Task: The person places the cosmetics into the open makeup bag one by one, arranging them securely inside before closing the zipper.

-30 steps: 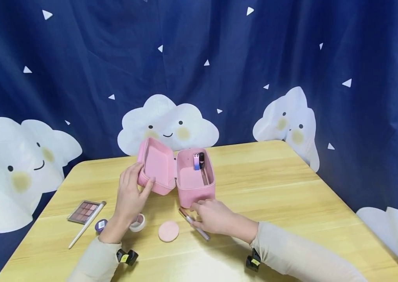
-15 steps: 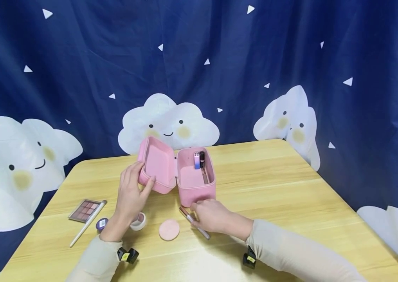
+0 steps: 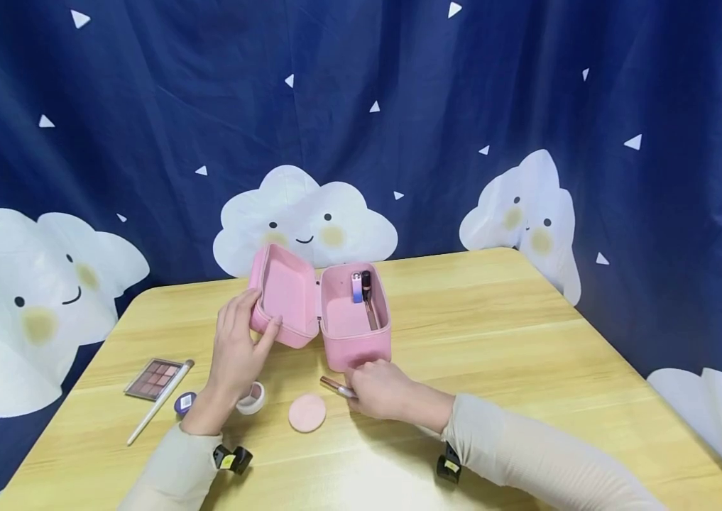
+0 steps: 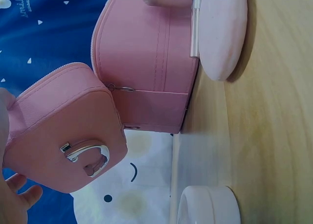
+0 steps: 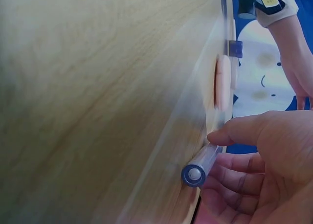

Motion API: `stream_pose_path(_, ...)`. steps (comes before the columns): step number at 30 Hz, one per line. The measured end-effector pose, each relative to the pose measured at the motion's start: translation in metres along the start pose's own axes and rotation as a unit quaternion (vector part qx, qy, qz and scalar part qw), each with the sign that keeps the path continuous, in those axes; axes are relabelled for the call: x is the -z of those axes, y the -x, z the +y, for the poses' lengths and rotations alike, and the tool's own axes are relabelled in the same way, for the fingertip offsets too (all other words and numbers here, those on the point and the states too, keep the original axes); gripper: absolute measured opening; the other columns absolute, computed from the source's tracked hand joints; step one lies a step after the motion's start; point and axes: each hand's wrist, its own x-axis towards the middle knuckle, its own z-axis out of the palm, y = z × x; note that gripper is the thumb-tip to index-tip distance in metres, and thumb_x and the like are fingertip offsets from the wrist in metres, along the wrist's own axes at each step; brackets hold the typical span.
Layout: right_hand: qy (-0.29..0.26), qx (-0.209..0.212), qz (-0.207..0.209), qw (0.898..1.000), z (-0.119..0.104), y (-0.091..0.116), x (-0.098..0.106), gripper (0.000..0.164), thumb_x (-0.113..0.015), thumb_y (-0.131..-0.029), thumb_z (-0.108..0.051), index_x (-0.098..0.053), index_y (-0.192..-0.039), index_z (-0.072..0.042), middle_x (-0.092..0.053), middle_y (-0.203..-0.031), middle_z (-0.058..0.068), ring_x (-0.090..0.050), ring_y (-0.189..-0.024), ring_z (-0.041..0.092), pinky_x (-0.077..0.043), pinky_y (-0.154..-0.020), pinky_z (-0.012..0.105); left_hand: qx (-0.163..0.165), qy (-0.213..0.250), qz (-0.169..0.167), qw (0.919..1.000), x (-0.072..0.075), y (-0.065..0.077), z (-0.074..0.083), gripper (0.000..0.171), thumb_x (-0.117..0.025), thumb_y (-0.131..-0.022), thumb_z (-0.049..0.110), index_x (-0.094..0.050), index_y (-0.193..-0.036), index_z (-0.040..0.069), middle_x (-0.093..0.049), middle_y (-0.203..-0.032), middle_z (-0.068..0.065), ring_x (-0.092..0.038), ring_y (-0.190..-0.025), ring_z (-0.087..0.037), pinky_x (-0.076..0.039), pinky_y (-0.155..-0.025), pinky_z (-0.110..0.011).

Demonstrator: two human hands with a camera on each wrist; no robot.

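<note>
A pink cosmetic case point(image 3: 358, 348) stands with its lid point(image 3: 290, 291) folded out to the left. My left hand point(image 3: 236, 348) grips that lid at its left front corner, thumb over the rim. In front of the case, my right hand point(image 3: 383, 390) pinches a slim lip gloss tube point(image 3: 335, 386) with a rose-gold cap. Its clear end point(image 5: 194, 174) shows between thumb and fingers in the right wrist view, low over the table. Inside the case lie a pink-and-blue lipstick point(image 3: 357, 287) and a slim black-and-brown tube point(image 3: 369, 301).
A round pink puff point(image 3: 307, 413) lies front centre. Beside my left forearm are a small white round pot point(image 3: 251, 399) and a purple-lidded jar point(image 3: 184, 403). Farther left, a white-handled brush point(image 3: 159, 404) lies against an eyeshadow palette point(image 3: 152, 379) on the wooden table point(image 3: 495, 341).
My right fingers have closed around the lip gloss tube, which has turned and now mostly sits under the hand. The left hand stays on the lid.
</note>
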Motion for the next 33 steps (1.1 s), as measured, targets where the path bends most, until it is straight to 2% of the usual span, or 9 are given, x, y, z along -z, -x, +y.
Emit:
stream_pose_path(10,-0.011,-0.041,-0.050,0.998,0.003,0.002,0.004,0.022,-0.075,-0.081,-0.028,-0.055,-0.075,-0.021,-0.047,-0.065,-0.011,-0.047,-0.057,0.009,-0.044,-0.054,0.025,0.004,0.003,0.002,1.0000,0.001,0.000,0.000,0.057,-0.070,-0.087,0.017,-0.049,-0.137,-0.001,-0.050,-0.135,-0.023,-0.043,-0.124,-0.040,-0.035,-0.102,-0.054)
stream_pose_path(15,-0.010,-0.039,-0.059,0.997,0.003,0.001,0.005,0.022,-0.075,-0.081,-0.028,-0.055,-0.076,-0.021,-0.049,-0.069,-0.010,-0.048,-0.061,0.009,-0.045,-0.057,0.026,0.010,0.002,0.001,0.9999,0.002,0.001,-0.001,0.057,-0.069,-0.088,0.019,-0.048,-0.138,0.000,-0.050,-0.136,-0.022,-0.043,-0.124,-0.040,-0.034,-0.103,-0.054)
stream_pose_path(22,-0.017,-0.029,-0.054,0.998,0.006,0.005,0.015,0.020,-0.076,-0.082,-0.026,-0.057,-0.079,-0.019,-0.049,-0.068,-0.009,-0.047,-0.059,0.008,-0.043,-0.053,0.024,0.014,0.004,-0.006,0.9999,0.001,0.000,-0.001,0.059,-0.069,-0.088,0.021,-0.048,-0.138,-0.001,-0.048,-0.138,-0.022,-0.042,-0.126,-0.039,-0.032,-0.105,-0.054)
stream_pose_path(27,-0.027,-0.027,-0.038,0.999,0.012,0.012,0.037,0.020,-0.077,-0.077,-0.017,-0.060,-0.087,-0.016,-0.052,-0.074,-0.008,-0.049,-0.065,0.009,-0.044,-0.055,0.024,0.010,0.007,-0.009,0.9999,0.000,-0.004,0.001,0.058,-0.069,-0.089,0.022,-0.048,-0.138,-0.001,-0.049,-0.137,-0.021,-0.042,-0.126,-0.039,-0.033,-0.105,-0.054)
stream_pose_path(33,-0.005,0.000,0.002,1.000,0.019,0.013,0.061,0.027,-0.076,-0.072,-0.011,-0.061,-0.094,-0.014,-0.057,-0.082,-0.005,-0.055,-0.071,0.014,-0.048,-0.059,0.029,0.014,0.000,-0.010,0.9998,0.002,-0.003,0.000,0.057,-0.068,-0.089,0.024,-0.049,-0.137,-0.001,-0.050,-0.136,-0.019,-0.042,-0.126,-0.038,-0.034,-0.105,-0.053)
